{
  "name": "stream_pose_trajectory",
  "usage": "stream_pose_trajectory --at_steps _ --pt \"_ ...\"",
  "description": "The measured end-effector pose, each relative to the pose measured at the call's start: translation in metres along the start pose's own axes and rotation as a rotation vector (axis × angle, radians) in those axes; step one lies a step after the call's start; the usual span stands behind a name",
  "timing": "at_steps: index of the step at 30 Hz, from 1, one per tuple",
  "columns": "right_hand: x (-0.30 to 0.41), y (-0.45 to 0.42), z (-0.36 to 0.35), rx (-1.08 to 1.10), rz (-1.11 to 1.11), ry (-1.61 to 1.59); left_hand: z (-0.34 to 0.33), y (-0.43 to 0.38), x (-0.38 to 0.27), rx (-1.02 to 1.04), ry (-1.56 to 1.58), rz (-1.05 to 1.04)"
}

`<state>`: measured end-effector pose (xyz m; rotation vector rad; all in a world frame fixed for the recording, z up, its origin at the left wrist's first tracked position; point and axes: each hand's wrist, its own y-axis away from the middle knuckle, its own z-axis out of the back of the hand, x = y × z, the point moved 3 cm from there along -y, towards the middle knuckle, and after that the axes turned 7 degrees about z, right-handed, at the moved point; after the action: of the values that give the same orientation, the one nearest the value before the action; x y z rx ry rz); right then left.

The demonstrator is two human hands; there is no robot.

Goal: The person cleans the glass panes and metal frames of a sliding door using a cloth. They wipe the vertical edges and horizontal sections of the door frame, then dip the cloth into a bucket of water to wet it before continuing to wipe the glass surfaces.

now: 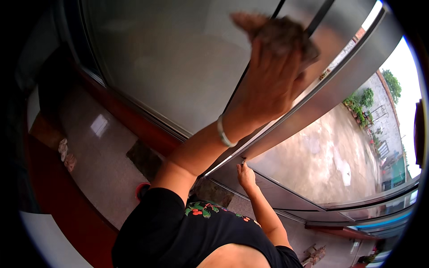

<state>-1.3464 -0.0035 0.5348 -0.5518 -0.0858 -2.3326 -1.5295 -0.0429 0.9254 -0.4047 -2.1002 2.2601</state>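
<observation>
My left hand (271, 77), with a pale bangle (224, 131) at the wrist, is raised high and presses a bunched brown cloth (283, 35) against the glass door. Motion blurs both the hand and the cloth. Behind them, the glass pane (167, 60) has a grey, dull surface and a dark vertical strip. Lower down, my right hand (247, 176) grips a small metal handle (243, 160) on the door's metal frame (288, 122). Its exact shape is too small to tell.
A paved yard (311, 157) with potted plants (360, 105) and a wall (385, 100) shows through the opening. On the tiled floor (97, 160) stands a red-rimmed container (142, 191). Pinkish cloth items (68, 159) lie at left. A wooden stool (313, 254) is at lower right.
</observation>
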Motion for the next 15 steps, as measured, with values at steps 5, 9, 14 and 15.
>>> stream_pose_trajectory --at_steps 5,9,14,15 --pt "-0.007 0.004 0.003 0.014 0.041 -0.055 -0.006 -0.006 -0.013 -0.150 0.125 -0.019" --pt "-0.007 0.015 0.013 0.082 0.096 -0.016 -0.020 0.067 -0.027 -0.067 0.168 0.116" --pt "0.010 0.000 0.011 0.279 0.169 0.037 -0.017 0.151 -0.009 0.077 0.099 0.352" --pt "0.010 -0.002 0.010 0.319 0.161 0.065 -0.015 0.169 -0.005 0.092 0.066 0.392"
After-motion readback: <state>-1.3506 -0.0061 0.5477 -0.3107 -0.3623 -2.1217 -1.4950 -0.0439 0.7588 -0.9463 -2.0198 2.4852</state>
